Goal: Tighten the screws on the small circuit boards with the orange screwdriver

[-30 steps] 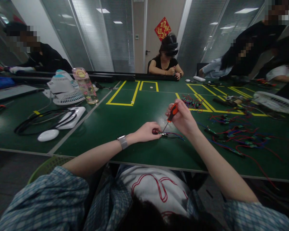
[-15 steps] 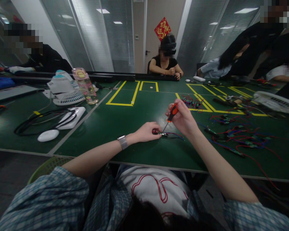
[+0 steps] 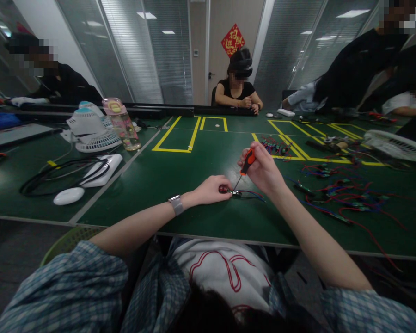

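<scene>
Between the fingers of my left hand (image 3: 215, 189) is the red end of a small circuit board (image 3: 236, 193), held down on the green table. Red and blue wires (image 3: 253, 195) trail from the board to the right. My right hand (image 3: 263, 169) grips an orange and black screwdriver (image 3: 248, 161) by its handle, tilted with the tip down. The thin shaft meets the board close beside my left fingertips; the exact contact point is too small to make out.
Several wired circuit boards (image 3: 353, 203) lie to the right, with another cluster (image 3: 275, 147) beyond my right hand. At left are a water bottle (image 3: 125, 127), a white fan (image 3: 93, 129), black cables (image 3: 38, 178) and a white mouse (image 3: 68, 196). Co-workers sit across the table (image 3: 180, 212).
Both hands, the screwdriver and the board stay almost in place. At the far right, a co-worker leaning over the table has shifted a little.
</scene>
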`<state>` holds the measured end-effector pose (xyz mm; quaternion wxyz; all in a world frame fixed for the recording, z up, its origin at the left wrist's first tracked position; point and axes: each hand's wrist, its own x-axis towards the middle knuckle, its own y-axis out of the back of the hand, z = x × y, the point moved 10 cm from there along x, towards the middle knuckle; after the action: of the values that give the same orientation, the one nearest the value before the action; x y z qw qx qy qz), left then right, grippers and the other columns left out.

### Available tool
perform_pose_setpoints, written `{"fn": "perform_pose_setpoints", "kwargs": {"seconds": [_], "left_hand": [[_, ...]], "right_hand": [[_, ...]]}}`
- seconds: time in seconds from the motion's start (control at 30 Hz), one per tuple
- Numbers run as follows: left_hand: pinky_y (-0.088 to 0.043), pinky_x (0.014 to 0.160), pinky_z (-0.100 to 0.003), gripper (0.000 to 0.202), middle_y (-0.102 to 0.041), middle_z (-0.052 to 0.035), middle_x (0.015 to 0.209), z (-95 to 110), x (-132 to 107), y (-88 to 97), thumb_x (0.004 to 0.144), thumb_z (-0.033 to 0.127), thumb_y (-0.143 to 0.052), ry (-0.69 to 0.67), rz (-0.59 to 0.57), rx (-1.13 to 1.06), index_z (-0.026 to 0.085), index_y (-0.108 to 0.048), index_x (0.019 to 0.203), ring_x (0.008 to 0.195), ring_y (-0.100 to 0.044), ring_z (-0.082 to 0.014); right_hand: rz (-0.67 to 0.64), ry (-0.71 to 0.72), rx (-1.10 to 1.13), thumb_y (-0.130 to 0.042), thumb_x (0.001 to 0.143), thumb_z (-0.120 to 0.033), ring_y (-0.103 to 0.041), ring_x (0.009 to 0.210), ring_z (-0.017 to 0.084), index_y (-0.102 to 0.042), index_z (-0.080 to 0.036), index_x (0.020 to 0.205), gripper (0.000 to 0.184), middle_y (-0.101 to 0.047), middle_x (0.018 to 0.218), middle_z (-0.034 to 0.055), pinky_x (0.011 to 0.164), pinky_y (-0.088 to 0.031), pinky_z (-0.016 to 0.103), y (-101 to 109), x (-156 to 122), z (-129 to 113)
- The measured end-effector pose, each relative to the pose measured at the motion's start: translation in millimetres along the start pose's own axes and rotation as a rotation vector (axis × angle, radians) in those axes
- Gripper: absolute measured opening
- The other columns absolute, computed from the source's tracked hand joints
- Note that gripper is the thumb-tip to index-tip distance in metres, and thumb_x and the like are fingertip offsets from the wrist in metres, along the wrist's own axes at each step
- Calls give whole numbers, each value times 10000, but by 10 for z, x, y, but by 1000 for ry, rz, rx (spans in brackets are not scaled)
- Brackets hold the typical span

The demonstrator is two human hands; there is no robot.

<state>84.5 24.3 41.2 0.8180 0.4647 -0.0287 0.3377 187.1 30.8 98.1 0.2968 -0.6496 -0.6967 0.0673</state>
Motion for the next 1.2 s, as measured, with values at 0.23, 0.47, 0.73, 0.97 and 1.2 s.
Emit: {"fn": "perform_pose_setpoints", "kwargs": {"seconds": [0.23,0.47,0.73,0.97,1.2], "left_hand": [[-426,658,-214,79,-609,-11,812,-25,2,-9,805,204,-694,19,-6,9,143,-697,855,711,-561,-113],[-413,646,-210,81,-604,-6,795,-14,2,-1,804,212,-693,4,2,8,144,-694,848,701,-553,-111],[-429,663,-217,88,-618,-16,812,-6,3,-1,806,209,-689,12,-4,13,142,-700,862,712,-560,-116],[-428,658,-212,77,-615,-14,815,-14,5,-8,797,187,-694,11,-8,2,141,-699,858,705,-557,-110],[-416,637,-208,86,-599,-8,792,-12,4,-7,805,205,-689,5,-3,-16,135,-699,855,683,-542,-106]], "right_hand": [[-1,12,-37,-832,657,-455,-584,665,110,-624,-304,852,322,-614,694,-65,650,-540,236,-10,5,-6],[-31,54,-73,-759,752,-468,-612,672,106,-626,-332,1004,316,-674,778,-56,674,-530,255,-4,5,-18],[-60,53,-43,-778,731,-456,-591,715,100,-609,-280,842,268,-629,797,-47,707,-538,244,-73,-23,-40],[-37,59,-72,-775,732,-438,-599,717,108,-633,-307,906,260,-629,781,-51,718,-550,262,-22,3,-41],[-55,46,-25,-781,729,-464,-593,703,100,-620,-283,841,267,-634,783,-51,692,-546,251,-48,-2,-34]]}}
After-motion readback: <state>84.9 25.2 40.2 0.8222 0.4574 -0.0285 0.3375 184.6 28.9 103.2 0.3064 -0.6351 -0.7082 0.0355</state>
